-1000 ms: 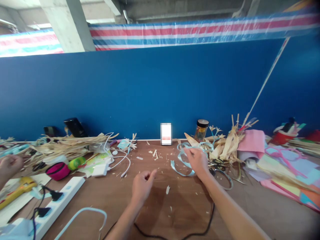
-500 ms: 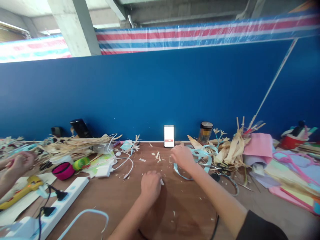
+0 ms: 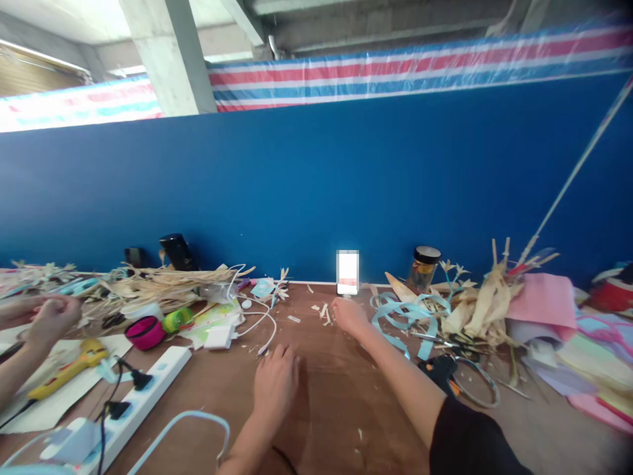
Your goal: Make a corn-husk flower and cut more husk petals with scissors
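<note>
My left hand (image 3: 277, 379) rests on the brown tabletop with its fingers stretched forward and nothing visible in them. Just below the propped phone (image 3: 347, 274), my right hand (image 3: 350, 316) is closed, fingertips curled down and hidden; whether it holds anything does not show. Pale husk scraps (image 3: 324, 312) lie right beside it on the left. Light blue ribbon (image 3: 395, 313) loops over the table to the right of that hand.
Dried husks (image 3: 479, 310), scissors (image 3: 462, 346), a glue gun (image 3: 440, 369) and a jar (image 3: 424, 267) are on the right. A power strip (image 3: 143, 396), pink container (image 3: 146, 332) and yellow glue gun (image 3: 72, 373) sit left. Another person's hands (image 3: 54, 320) work at far left.
My left hand has shifted left and flattened; the small white piece by its fingers no longer shows. My right hand has moved slightly nearer the scraps, its fingers curled more. The view has turned left.
</note>
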Demonstrator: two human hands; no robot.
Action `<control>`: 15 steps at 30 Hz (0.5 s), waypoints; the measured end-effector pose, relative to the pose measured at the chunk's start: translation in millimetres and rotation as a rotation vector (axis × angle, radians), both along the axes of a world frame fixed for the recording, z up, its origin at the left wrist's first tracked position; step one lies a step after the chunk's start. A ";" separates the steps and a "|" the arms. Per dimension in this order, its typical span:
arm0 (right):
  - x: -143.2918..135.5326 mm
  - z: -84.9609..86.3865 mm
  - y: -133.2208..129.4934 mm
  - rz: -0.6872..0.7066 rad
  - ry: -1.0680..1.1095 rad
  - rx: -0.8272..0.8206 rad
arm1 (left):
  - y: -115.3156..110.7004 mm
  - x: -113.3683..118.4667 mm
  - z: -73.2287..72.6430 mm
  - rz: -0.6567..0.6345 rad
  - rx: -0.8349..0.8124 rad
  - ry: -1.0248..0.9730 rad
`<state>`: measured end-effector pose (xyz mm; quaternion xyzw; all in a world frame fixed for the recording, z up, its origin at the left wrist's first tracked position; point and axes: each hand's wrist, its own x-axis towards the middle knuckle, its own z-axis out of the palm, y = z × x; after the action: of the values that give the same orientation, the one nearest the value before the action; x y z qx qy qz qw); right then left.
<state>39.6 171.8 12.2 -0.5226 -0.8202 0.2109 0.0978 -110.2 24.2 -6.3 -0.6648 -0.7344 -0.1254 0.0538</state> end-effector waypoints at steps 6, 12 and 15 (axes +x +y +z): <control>-25.2 -15.8 -10.0 0.026 -0.094 -0.033 | -15.5 -0.7 -5.4 -0.011 -0.172 -0.001; -59.2 -10.7 -15.4 0.070 -0.146 0.058 | -12.2 -5.9 -7.9 0.035 -0.183 0.034; -73.8 -8.5 -19.4 0.094 -0.165 0.093 | -8.4 -11.4 -7.0 0.063 -0.205 0.047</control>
<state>-34.2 152.4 3.6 -0.4939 -0.8581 0.1335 0.0440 -121.5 15.9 -13.3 -0.6463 -0.7624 -0.0322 0.0065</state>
